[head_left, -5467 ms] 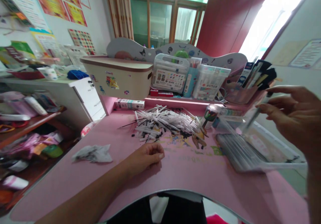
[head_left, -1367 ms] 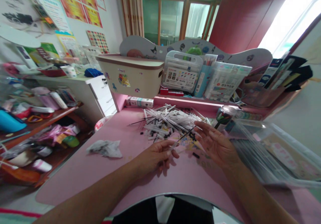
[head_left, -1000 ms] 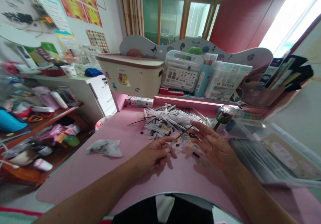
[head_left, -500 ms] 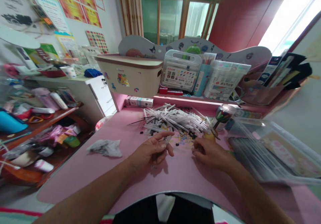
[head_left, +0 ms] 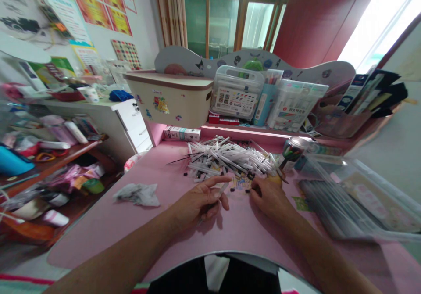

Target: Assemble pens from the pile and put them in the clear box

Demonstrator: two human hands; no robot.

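A heap of white pen barrels [head_left: 230, 159] with small black caps lies at the back of the pink desk [head_left: 138, 228]. My left hand [head_left: 200, 197] rests on the desk just in front of the heap, fingers curled round a clear pen barrel. To its right, my right hand [head_left: 268, 196] lies knuckles up with its fingertips pinched on the desk among loose black caps [head_left: 232, 189]. What the pinch holds is too small to see.
A crumpled grey tissue [head_left: 138, 194] lies to the left. A clear plastic box [head_left: 348, 197] with finished pens stands on the right, a tin can [head_left: 291, 152] behind it. Marker cases [head_left: 237, 93] and a cream storage box [head_left: 171, 98] fill the rear shelf.
My right hand went from the clear box to the heap, held a thin black refill, then turned palm down and pinched at the desk. My left hand picked up a barrel.
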